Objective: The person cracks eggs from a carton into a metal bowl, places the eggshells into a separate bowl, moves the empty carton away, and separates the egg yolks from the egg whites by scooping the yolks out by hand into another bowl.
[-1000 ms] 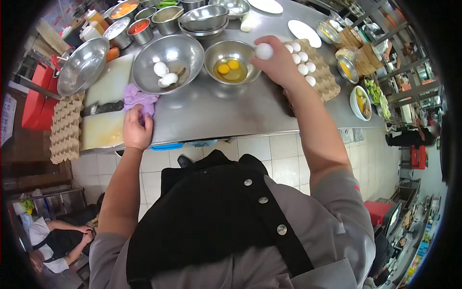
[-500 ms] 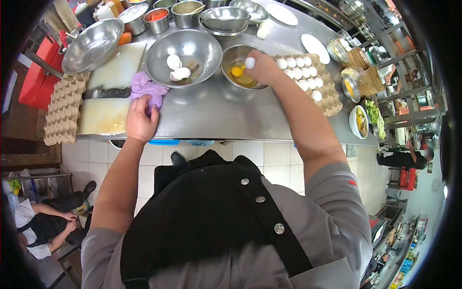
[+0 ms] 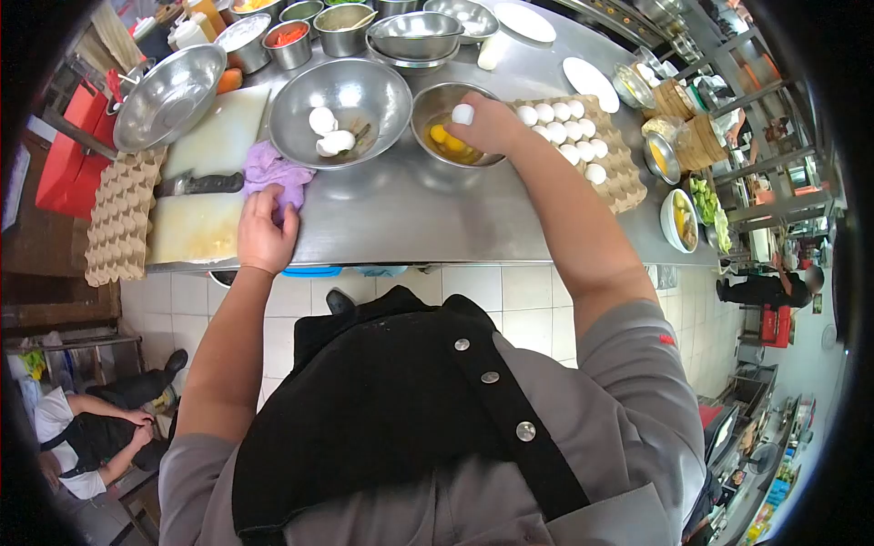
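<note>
My right hand (image 3: 492, 126) is over the smaller steel bowl (image 3: 421, 114), its fingers closed round a white egg (image 3: 462, 114). Whether the shell is cracked is hidden by the fingers. Below it, egg yolks (image 3: 441, 135) lie in clear liquid in the bowl. My left hand (image 3: 266, 232) rests at the counter's front, thumb apart and fingertips on a crumpled purple cloth (image 3: 276, 173). Between the hands stands a larger steel bowl (image 3: 291, 100) with white eggshells (image 3: 335, 143) in it. Just right of my right hand, a cardboard egg tray (image 3: 624, 187) carries several white eggs (image 3: 574, 130).
A black-handled knife (image 3: 214, 183) lies across a cutting board (image 3: 200, 232) on the left, by an empty egg tray (image 3: 121, 218). Steel containers (image 3: 344, 41) line the back. White plates (image 3: 590, 84) and a white bowl (image 3: 675, 227) stand right. A seated person (image 3: 100, 432) is lower left.
My right hand still holds the egg over the smaller bowl, and the yolks beneath have shifted and show more fully. The view has moved slightly. My left hand stays on the cloth.
</note>
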`<state>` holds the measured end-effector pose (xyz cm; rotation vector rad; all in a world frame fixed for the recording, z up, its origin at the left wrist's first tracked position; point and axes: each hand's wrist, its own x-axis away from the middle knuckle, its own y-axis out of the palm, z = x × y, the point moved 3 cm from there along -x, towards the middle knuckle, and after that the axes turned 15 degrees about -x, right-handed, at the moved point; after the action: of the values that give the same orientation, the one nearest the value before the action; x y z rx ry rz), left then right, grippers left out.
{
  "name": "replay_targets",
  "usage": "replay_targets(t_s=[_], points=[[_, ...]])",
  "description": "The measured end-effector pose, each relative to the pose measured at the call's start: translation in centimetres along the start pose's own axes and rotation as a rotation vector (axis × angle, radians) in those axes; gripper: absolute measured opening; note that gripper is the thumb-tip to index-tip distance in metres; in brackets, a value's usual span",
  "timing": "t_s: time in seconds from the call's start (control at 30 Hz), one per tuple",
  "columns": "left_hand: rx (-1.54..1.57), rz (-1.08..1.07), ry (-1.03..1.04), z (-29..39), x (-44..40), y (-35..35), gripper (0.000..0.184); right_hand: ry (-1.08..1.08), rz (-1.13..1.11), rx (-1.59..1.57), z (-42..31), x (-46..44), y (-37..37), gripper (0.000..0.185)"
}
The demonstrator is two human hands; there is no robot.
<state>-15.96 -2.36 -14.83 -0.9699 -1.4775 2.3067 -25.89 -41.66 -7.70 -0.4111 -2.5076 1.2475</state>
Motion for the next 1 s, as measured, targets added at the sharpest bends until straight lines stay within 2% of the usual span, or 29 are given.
replay_targets(t_s=[0.2, 0.3, 0.43, 0.53, 0.63, 0.73, 0.8, 0.87, 0.93, 1.0], points=[[-0.016, -0.009, -0.006, -0.1, 0.0, 0.1, 0.031, -0.027, 0.102, 0.042, -3.0, 1.7, -3.1, 0.057], [-0.014, -0.001, -0.006, 0.0, 0.0, 0.1, 0.030, -0.135, 0.299, -0.109, -5.3, 3.8, -6.3, 0.056], [-0.005, 0.018, -0.001, 0.1, -0.1, 0.0, 0.030, -0.160, 0.237, -0.123, -4.9, 2.2, -6.6, 0.058], [0.003, 0.017, 0.006, -0.3, 0.3, -0.1, 0.030, -0.321, 0.241, -0.253, -10.4, 1.6, -5.8, 0.076], [-0.005, 0.023, 0.016, -0.1, 0.1, 0.0, 0.030, -0.552, 0.333, -0.161, -13.9, 1.5, -6.8, 0.069], [-0.037, 0.035, 0.036, 0.0, -0.1, 0.2, 0.029, -0.366, 0.169, -0.159, -11.0, 1.6, -11.9, 0.058], [-0.006, 0.031, 0.032, 0.0, 0.0, 0.2, 0.028, -0.269, 0.139, -0.068, -5.7, 2.7, -14.8, 0.043], [0.001, 0.014, 0.020, 0.3, 0.0, -0.1, 0.027, -0.150, 0.161, 0.307, 0.4, 3.6, -16.4, 0.034], [0.003, -0.004, -0.002, 0.5, 0.0, 0.0, 0.027, 0.170, 0.144, 0.235, 5.5, 6.9, -16.4, 0.032], [0.007, -0.007, -0.016, 0.5, 0.1, 0.0, 0.027, 0.234, 0.066, 0.230, 10.8, 8.7, -15.8, 0.028]])
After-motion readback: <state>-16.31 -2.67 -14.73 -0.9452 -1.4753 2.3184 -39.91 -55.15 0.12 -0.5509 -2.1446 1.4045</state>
